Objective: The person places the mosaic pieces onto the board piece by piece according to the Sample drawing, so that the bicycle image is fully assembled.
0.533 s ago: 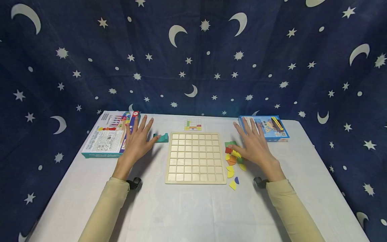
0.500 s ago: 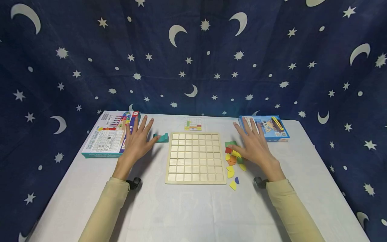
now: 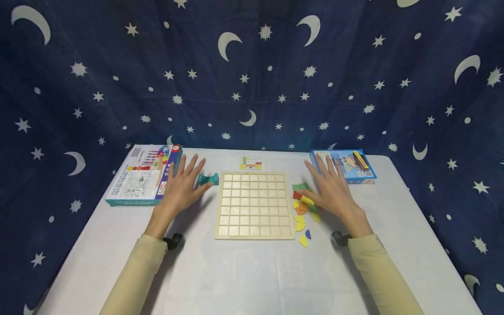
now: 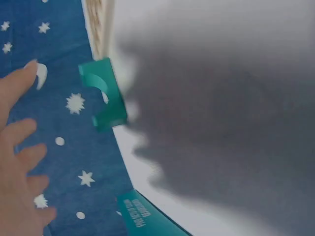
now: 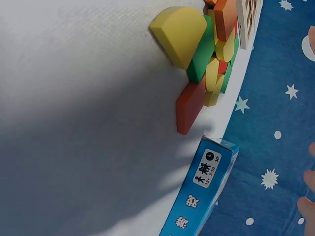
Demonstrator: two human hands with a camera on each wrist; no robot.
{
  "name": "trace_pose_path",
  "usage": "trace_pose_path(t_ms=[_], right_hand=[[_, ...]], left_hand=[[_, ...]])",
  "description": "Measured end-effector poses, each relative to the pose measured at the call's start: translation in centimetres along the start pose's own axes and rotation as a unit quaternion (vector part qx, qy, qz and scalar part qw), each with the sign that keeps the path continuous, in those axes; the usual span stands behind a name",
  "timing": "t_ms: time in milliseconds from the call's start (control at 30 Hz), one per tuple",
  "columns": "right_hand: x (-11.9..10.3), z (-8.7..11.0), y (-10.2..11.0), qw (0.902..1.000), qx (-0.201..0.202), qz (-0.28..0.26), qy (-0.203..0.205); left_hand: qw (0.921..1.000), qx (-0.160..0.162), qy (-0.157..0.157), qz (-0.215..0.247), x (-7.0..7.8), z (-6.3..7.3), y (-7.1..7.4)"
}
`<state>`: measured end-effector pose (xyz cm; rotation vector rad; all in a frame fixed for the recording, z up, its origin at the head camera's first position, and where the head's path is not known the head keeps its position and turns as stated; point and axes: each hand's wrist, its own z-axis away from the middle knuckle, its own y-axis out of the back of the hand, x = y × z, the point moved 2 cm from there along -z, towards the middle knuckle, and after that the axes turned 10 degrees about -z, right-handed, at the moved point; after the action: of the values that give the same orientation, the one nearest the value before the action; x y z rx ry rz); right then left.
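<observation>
My left hand hovers with spread fingers between a white-and-purple box and a teal arch-shaped block. In the head view its thumb tip comes right to the block's near edge. My right hand is held over the table with fingers apart and nothing in its grasp. Its thumb overlaps a loose pile of coloured shape pieces: a red piece, a yellow quarter-round piece, a blue piece, plus green and orange ones. Between the hands lies a pale square grid board.
A small card with a coloured grid pattern lies behind the board. At the back left is the white-and-purple box; a blue box sits at the back right, partly behind my right fingers. A starry dark blue cloth hangs behind the table.
My left hand has shifted slightly toward me and right, its thumb dropping lower, so more of the teal block shows. The right hand stays nearly still.
</observation>
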<state>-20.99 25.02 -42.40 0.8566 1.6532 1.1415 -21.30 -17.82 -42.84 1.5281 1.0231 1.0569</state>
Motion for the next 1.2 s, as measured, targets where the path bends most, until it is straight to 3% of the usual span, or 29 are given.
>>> trace_pose_path(t_ms=[167, 400, 633, 767, 967, 1200], right_hand=[[0.8, 0.3, -0.2, 0.9986, -0.033, -0.039, -0.015], [1.5, 0.4, -0.6, 0.9903, -0.066, -0.118, -0.031], [2.2, -0.1, -1.0, 0.9785, -0.085, -0.180, -0.052], [2.7, -0.2, -1.3, 0.9737, -0.087, -0.196, -0.078], [3.3, -0.1, -1.8, 0.9671, -0.096, -0.210, -0.108], [3.7, -0.5, -2.2, 0.9651, -0.124, -0.198, -0.117]], left_hand=[[0.9959, -0.046, -0.046, 0.063, 1.2, 1.1, 0.3], [0.9791, -0.122, -0.094, 0.133, 2.1, 2.7, 0.5], [0.9548, -0.213, -0.079, 0.192, 1.9, 3.7, -0.2], [0.9462, -0.240, -0.073, 0.205, 1.8, 3.8, -0.7], [0.9429, -0.251, -0.075, 0.205, 1.7, 3.2, -1.6], [0.9445, -0.268, -0.077, 0.174, 1.7, 2.2, -2.4]])
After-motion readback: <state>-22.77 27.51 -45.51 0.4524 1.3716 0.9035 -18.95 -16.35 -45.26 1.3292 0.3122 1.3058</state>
